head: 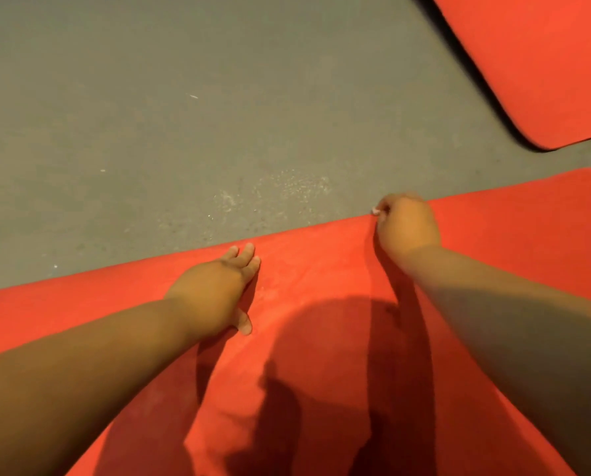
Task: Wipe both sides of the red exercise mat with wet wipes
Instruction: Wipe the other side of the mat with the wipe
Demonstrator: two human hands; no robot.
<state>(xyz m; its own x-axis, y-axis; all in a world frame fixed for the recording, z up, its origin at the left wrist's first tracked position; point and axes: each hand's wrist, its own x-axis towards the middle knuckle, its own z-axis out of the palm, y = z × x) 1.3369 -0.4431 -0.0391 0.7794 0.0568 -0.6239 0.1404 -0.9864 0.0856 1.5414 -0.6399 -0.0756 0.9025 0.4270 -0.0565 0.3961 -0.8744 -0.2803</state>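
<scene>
Red mat (321,338) lies under both hands: left hand (223,286) flat, fingers spread; right hand (407,223) pinching a white wipe (375,211) at the mat's far edge. I think the other side is not wiped yet.

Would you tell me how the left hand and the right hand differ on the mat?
The left hand lies flat, fingers straight; the right hand is curled. The left hand holds nothing; the right hand pinches a white scrap, perhaps a wipe. Both rest on the mat near its far edge.
</scene>
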